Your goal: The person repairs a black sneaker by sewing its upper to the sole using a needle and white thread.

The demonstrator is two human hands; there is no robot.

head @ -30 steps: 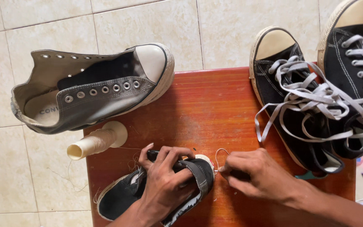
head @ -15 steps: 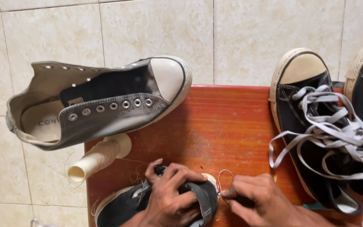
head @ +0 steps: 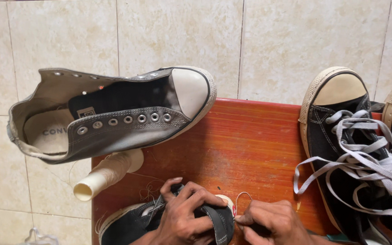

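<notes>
Bottom centre: left hand (head: 184, 218) grips black sneaker (head: 128, 224) toe, long axis running leftward; right hand (head: 271, 221) pinches thread loop (head: 242, 196) just right.

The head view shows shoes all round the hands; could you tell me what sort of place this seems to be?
Probably an informal shoe-repair spot. A small reddish wooden table stands on a beige tiled floor; a spool of thread lies beside a laceless grey sneaker, and both hands work thread at a black sneaker.
</notes>
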